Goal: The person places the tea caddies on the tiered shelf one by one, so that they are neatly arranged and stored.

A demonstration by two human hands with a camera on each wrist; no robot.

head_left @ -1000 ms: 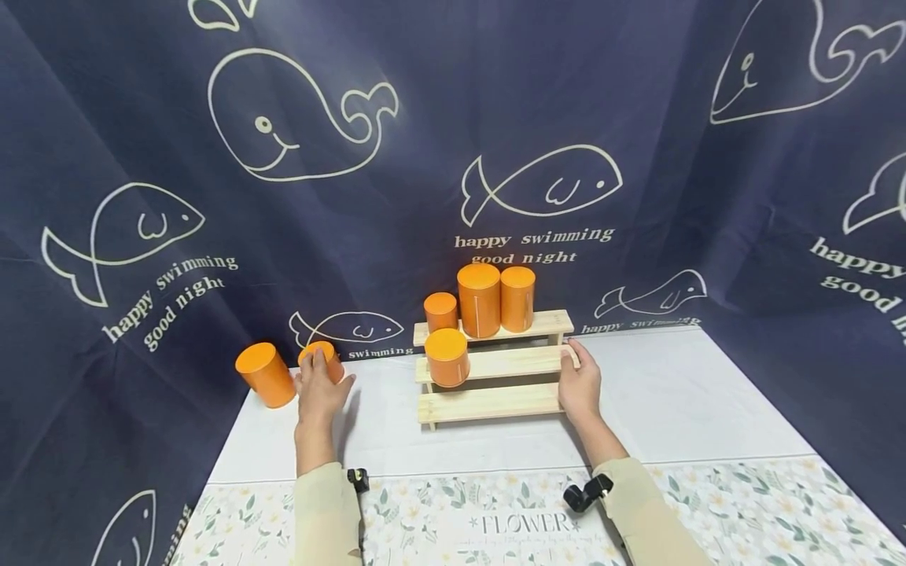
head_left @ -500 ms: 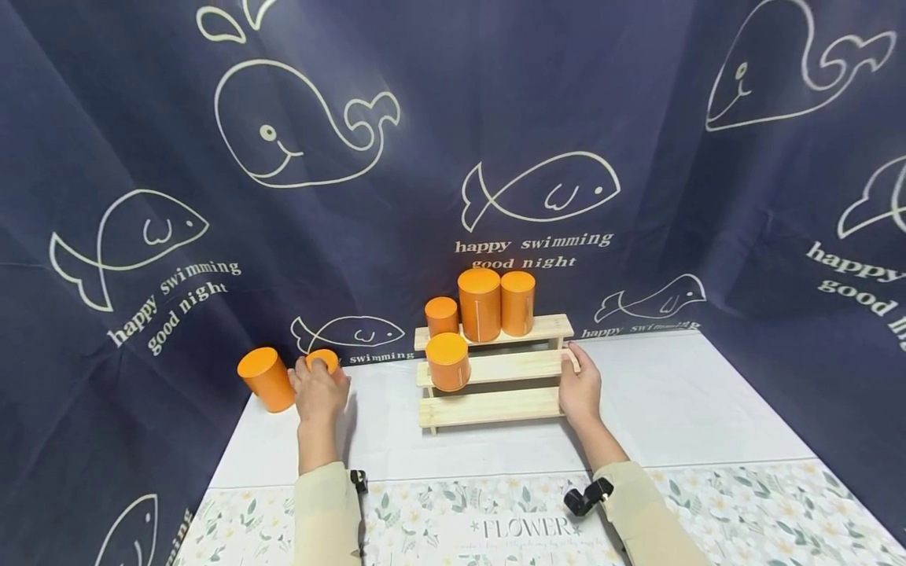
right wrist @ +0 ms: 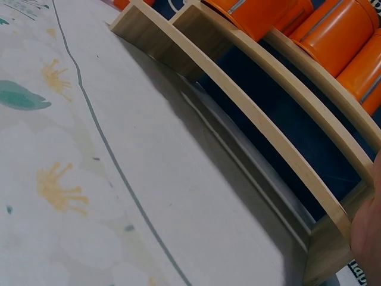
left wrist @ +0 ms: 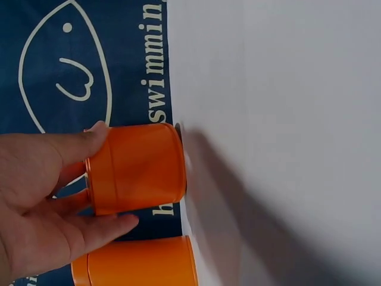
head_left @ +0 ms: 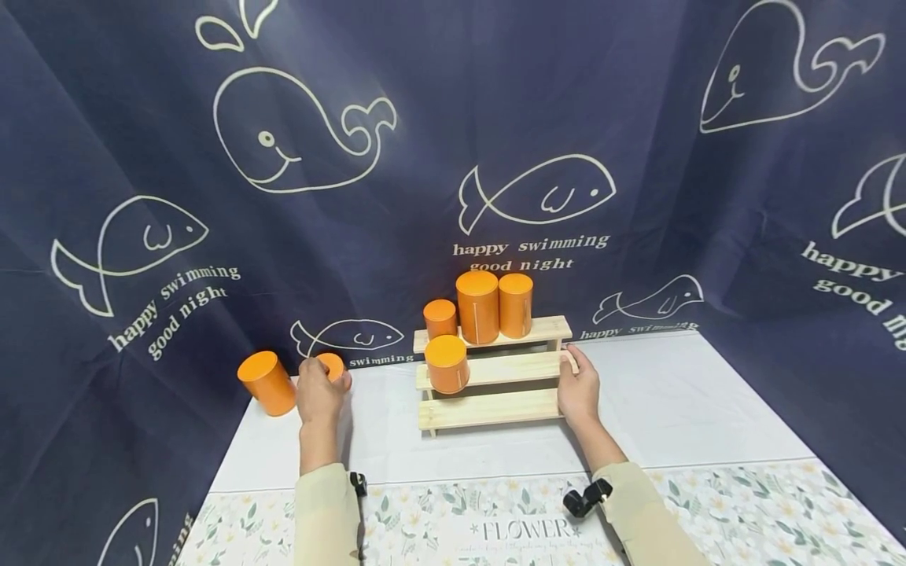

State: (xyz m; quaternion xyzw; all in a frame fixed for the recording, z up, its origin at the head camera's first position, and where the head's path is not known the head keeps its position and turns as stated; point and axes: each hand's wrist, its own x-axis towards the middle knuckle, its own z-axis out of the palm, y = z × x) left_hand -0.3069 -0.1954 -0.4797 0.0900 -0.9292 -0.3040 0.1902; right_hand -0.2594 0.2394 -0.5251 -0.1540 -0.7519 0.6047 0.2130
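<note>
My left hand [head_left: 318,397] holds a short orange canister [left wrist: 143,167] by its lid end. In the left wrist view the thumb lies along one side and the fingers along the other, with the canister's base right at the white table surface. A larger orange canister [head_left: 267,385] stands just left of that hand. My right hand [head_left: 579,389] grips the right end of a three-step wooden rack [head_left: 506,406], thumb at the middle step. On the top step stand a small canister [head_left: 440,317], a tall one [head_left: 478,308] and a medium one [head_left: 516,306]. Another canister [head_left: 447,365] sits on the middle step's left end.
A dark blue curtain [head_left: 425,118] with white whale and fish drawings hangs close behind the rack and canisters. The white table [head_left: 672,401] has a floral cloth [head_left: 736,503] along its front, printed with the word FLOWER.
My left hand's fingers have come down from over the short canister and now grip it round its sides. The right hand keeps its hold on the rack; the head view has shifted slightly.
</note>
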